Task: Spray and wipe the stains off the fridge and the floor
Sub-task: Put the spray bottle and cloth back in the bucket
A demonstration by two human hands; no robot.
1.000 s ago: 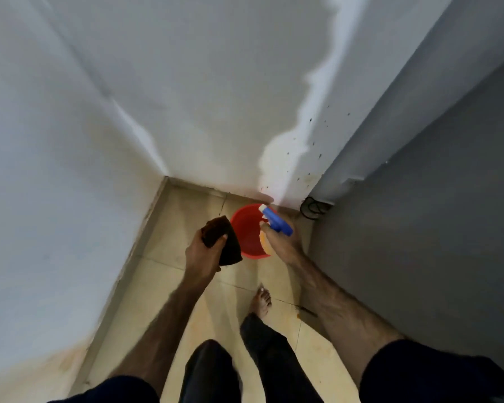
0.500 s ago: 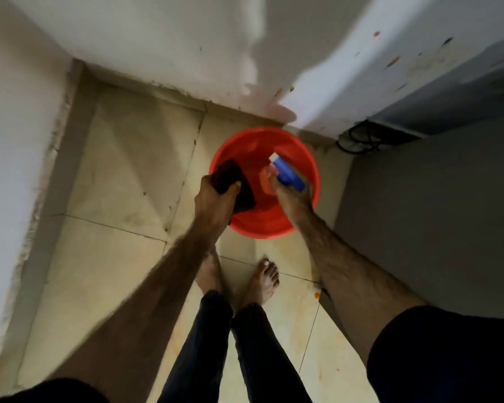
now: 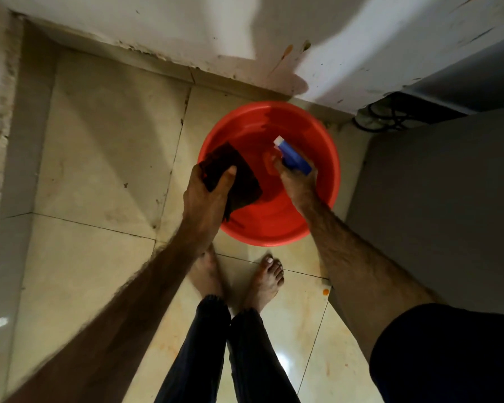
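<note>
While both hands hang over the red tub, left hand has its grip clamped on a dark cloth and right hand is clamped on the blue spray bottle. Tub sits on the tiled floor beside the grey fridge; an orange spot marks the floor by the fridge edge.

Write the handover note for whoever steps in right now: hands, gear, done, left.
Left hand: shut on the dark cloth, over the red tub's left rim.
Right hand: shut on the blue spray bottle, held over the tub.
Tub sits on the floor in the corner by the grey fridge.
Done: cannot tell from here.
Left: orange spot and faint orange smears on the floor tiles by the fridge; check the fridge side too.
</note>
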